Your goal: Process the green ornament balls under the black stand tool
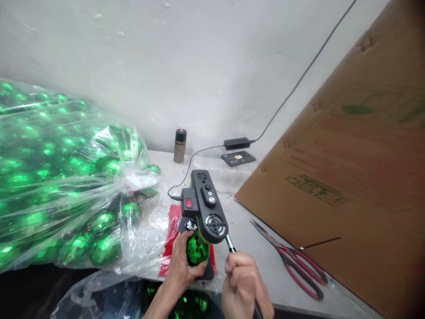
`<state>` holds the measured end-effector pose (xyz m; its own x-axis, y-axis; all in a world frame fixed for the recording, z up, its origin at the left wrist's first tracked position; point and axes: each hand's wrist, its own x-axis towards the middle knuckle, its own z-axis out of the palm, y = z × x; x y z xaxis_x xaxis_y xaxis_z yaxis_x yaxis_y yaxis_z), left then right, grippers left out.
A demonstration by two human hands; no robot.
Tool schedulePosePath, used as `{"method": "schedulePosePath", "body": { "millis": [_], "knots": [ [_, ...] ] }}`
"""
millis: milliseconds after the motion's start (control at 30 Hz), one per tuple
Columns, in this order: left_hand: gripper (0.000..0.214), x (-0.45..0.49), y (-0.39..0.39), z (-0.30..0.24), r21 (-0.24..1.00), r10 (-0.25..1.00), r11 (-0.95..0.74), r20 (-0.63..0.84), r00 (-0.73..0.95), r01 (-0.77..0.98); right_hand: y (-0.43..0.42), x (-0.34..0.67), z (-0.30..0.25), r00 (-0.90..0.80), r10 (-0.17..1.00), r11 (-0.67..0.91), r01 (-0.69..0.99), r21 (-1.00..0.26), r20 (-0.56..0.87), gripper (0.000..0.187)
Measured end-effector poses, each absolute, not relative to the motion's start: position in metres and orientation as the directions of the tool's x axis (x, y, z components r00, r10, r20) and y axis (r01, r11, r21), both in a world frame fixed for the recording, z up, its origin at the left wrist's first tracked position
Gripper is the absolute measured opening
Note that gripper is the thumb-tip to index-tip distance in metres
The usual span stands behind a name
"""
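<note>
My left hand (179,261) is closed around a shiny green faceted ball (198,249), thumb in front and fingers at its left side. The ball sits under the front end of a black tabletop machine (210,206) with round grilles on top. A small box with a red switch (189,203) is fixed to the machine's left side. My right hand (244,279) is wrapped around a lever handle (231,246) with a metal shaft, which runs up to the machine's front right. Red sheet material (173,221) lies under the machine. The contact between ball and machine is partly hidden.
A large clear bag (128,181) full of green balls lies at the left. Large scissors (288,261) lie at the right, beside a cardboard box (332,177). Toward the wall are a small bottle (179,146), a power adapter (237,143) with its cable, and a dark phone (238,158).
</note>
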<state>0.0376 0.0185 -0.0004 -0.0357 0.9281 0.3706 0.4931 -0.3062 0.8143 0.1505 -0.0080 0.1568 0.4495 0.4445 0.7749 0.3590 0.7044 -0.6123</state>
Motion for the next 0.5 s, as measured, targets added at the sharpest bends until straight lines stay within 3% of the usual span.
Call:
{"method": "schedulePosePath", "body": {
  "millis": [200,500],
  "knots": [
    [0.075,0.039,0.02,-0.003,0.811,0.925,-0.312,0.378,-0.036,0.494,-0.004,0.141,0.169,0.54,0.412,0.693,0.338,-0.637,0.734,0.052],
    [0.078,0.042,0.023,-0.004,0.822,0.932,-0.292,0.358,-0.045,0.49,-0.002,0.135,0.172,0.54,0.387,0.693,0.364,-0.622,0.747,0.055]
  ]
}}
